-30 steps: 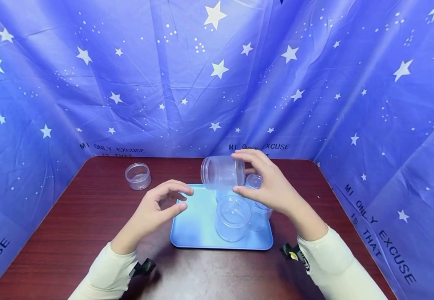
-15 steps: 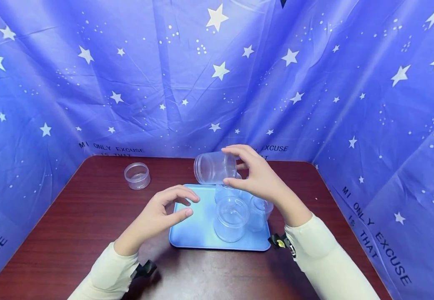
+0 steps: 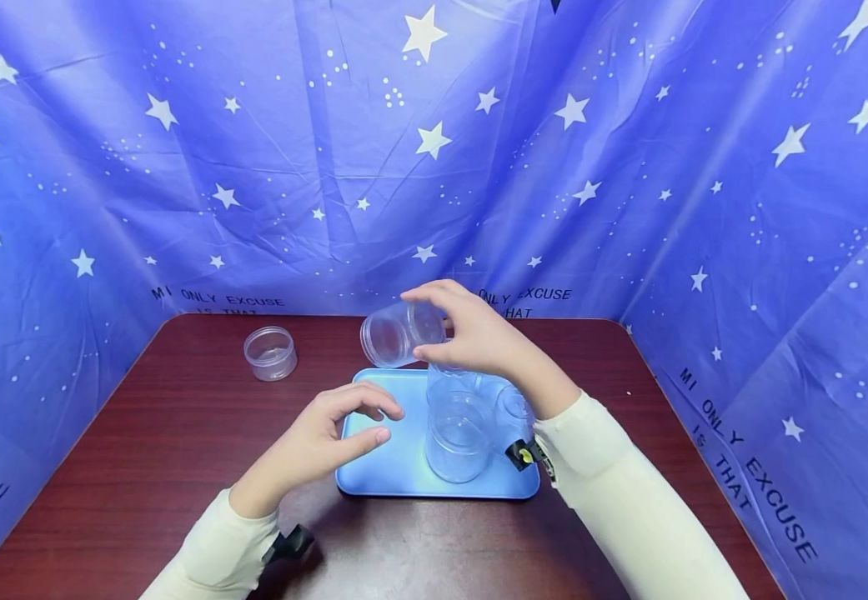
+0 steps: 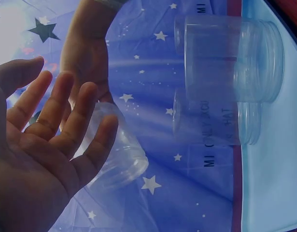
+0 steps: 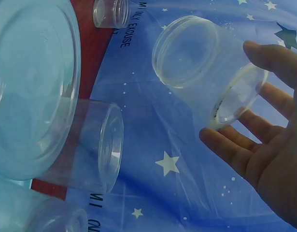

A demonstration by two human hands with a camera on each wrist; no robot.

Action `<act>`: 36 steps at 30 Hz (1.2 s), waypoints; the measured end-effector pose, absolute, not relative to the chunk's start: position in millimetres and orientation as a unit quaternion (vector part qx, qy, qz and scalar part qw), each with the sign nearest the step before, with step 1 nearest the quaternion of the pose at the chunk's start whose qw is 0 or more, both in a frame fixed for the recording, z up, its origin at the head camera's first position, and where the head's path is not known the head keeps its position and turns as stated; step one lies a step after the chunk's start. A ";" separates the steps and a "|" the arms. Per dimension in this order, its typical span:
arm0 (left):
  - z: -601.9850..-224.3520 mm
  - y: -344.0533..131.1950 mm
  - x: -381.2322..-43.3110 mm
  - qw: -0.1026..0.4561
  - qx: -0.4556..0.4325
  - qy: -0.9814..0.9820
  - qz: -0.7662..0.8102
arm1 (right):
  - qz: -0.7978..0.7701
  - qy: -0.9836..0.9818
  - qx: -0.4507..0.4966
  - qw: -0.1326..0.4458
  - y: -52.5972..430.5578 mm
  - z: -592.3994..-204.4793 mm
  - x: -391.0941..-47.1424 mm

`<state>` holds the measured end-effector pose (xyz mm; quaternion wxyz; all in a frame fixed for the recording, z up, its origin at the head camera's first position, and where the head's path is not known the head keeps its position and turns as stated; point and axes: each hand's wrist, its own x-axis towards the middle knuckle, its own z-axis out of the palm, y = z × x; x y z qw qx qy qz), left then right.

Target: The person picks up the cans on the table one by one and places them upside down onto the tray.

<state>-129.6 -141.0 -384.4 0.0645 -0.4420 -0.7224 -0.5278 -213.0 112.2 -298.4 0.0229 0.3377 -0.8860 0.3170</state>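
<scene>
My right hand (image 3: 471, 329) grips a clear plastic jar (image 3: 398, 335) by its base end, above the back of a light blue tray (image 3: 381, 479). The jar lies on its side in the air, its ringed rim end turned to the left; the right wrist view shows thumb and fingers round the base of this jar (image 5: 196, 63). My left hand (image 3: 321, 433) hovers over the tray's left part with thumb and fingers apart, holding nothing. Several clear jars stand on the tray's right half, the front jar (image 3: 459, 437) most plainly seen; my right forearm partly hides the others.
A short clear jar (image 3: 271, 354) stands on the dark red wooden table (image 3: 141, 433), left of and behind the tray. A blue star-printed curtain (image 3: 291, 167) surrounds the table at the back and both sides.
My right hand has carried the jar to the left and slightly up, and its rim end has turned more toward the front. The left hand has shifted slightly right and down.
</scene>
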 end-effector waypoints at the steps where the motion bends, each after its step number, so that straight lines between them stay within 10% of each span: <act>1: -384.7 -141.0 -129.8 0.066 -0.446 -0.722 -0.525 | 0.307 -0.890 0.337 0.022 110.3 -298.0 -214.9; 36: -377.6 -151.4 -129.4 0.057 -0.438 -0.741 -0.505 | 0.174 -0.926 0.328 -0.065 64.7 -333.5 -247.0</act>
